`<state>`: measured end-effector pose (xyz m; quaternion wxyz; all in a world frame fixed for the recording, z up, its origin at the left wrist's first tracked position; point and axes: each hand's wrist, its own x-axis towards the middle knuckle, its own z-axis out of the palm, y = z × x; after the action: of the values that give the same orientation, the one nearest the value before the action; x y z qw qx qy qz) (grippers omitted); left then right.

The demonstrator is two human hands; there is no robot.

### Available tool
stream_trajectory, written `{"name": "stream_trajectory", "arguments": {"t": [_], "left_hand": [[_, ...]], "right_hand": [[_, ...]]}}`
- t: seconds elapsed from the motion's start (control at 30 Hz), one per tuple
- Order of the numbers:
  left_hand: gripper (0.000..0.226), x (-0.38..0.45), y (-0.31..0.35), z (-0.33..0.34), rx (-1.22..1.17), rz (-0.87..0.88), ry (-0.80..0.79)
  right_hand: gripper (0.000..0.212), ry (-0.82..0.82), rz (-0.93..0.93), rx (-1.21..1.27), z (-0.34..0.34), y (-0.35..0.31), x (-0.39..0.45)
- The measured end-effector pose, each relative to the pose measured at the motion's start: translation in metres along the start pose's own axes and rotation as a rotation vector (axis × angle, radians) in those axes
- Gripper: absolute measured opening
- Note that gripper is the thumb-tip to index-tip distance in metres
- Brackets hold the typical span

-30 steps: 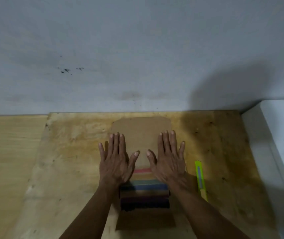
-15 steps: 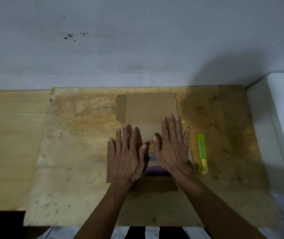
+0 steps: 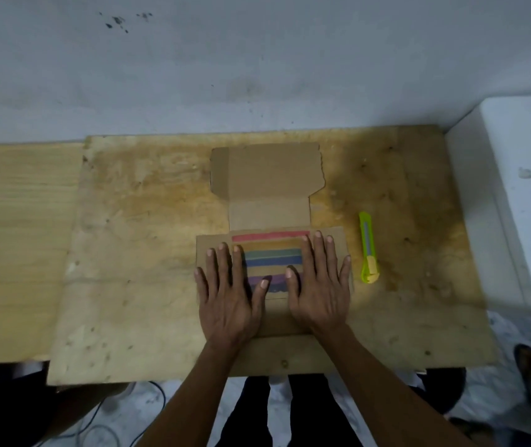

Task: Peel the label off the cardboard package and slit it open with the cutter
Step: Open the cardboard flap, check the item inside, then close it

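Pressing flat on cardboard package with both hands, palms down, fingers spread, gripping nothing. Left hand on the package's left part, thumb reaching onto the striped panel; right hand on the right part, thumb likewise on the stripes. Striped label (red, tan, green, blue, purple bands) exposed between the two hands, lying flat, no lifted corner visible

Changed vs half a second back: hands were close together over the middle, covering most of the stripes; now spread apart to either side, full band stack showing. Also a head shift, so more of the near tabletop edge and the floor in view. Package itself apparently in the same spot, far flap laid open toward the wall

Meaning for task, as a judgement: looks like smoothing/steadying done, label now accessible, peel not yet begun. Next likely needs one hand anchoring the board, other picking at a label edge or corner — edges look tight, could tear

Outward: green cutter on plywood tabletop just right of the right hand, not touching it, untouched, blade state not discernible. White block further right against the wall
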<state>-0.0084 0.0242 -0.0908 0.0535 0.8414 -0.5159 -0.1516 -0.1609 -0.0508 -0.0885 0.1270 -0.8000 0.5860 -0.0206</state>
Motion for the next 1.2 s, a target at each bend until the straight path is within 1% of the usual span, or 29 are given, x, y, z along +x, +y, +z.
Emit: {"name": "stream_trajectory", "arguments": {"t": [0.07,0.13,0.2,0.27,0.33,0.4,0.5,0.57,0.63,0.7,0.77,0.83,0.93,1.03,1.1,1.2], "left_hand": [[0.084,-0.002,0.002,-0.001,-0.006,-0.065,0.024],[0.087,-0.006,0.002,-0.003,-0.026,-0.136,0.06],[0.089,-0.009,0.004,-0.004,-0.039,-0.18,0.073],[0.089,-0.011,0.007,-0.006,-0.055,-0.203,0.07],[0.083,-0.011,0.008,-0.01,-0.106,-0.234,0.079],[0.074,-0.013,0.008,-0.014,-0.168,-0.259,0.13],[0.06,-0.016,0.01,-0.025,-0.271,-0.241,0.246],[0.054,-0.018,0.013,-0.034,-0.39,-0.217,0.307],[0.05,-0.021,0.016,-0.041,-0.496,-0.165,0.342],[0.049,-0.025,0.019,-0.044,-0.584,-0.099,0.334],[0.051,-0.027,0.023,-0.045,-0.651,-0.053,0.283],[0.058,-0.025,0.025,-0.043,-0.673,-0.023,0.21],[0.065,-0.019,0.024,-0.039,-0.613,0.024,0.108],[0.064,-0.018,0.024,-0.032,-0.56,0.061,0.032],[0.066,-0.018,0.023,-0.026,-0.564,0.067,-0.01],[0.068,-0.016,0.02,-0.017,-0.563,0.091,-0.037]], "right_hand": [[0.068,0.004,0.041,-0.01,0.0,-0.001,-0.001],[0.068,0.029,0.121,0.001,0.001,-0.001,-0.005],[0.067,0.045,0.191,0.033,0.0,-0.001,-0.009],[0.065,0.061,0.212,0.07,-0.002,-0.002,-0.014],[0.062,0.091,0.225,0.134,-0.006,-0.004,-0.016],[0.059,0.156,0.253,0.247,-0.014,-0.008,-0.015],[0.055,0.292,0.313,0.472,-0.032,-0.013,-0.011],[0.051,0.361,0.335,0.593,-0.042,-0.016,-0.009],[0.048,0.414,0.308,0.688,-0.049,-0.02,-0.009],[0.047,0.426,0.29,0.764,-0.057,-0.026,-0.011],[0.048,0.38,0.303,0.824,-0.062,-0.034,-0.014],[0.049,0.277,0.305,0.869,-0.062,-0.038,-0.017],[0.049,0.088,0.25,0.82,-0.057,-0.036,-0.019],[0.052,-0.088,0.205,0.786,-0.048,-0.031,-0.021],[0.052,-0.136,0.178,0.777,-0.042,-0.029,-0.024],[0.052,-0.142,0.158,0.741,-0.035,-0.025,-0.024]]}}
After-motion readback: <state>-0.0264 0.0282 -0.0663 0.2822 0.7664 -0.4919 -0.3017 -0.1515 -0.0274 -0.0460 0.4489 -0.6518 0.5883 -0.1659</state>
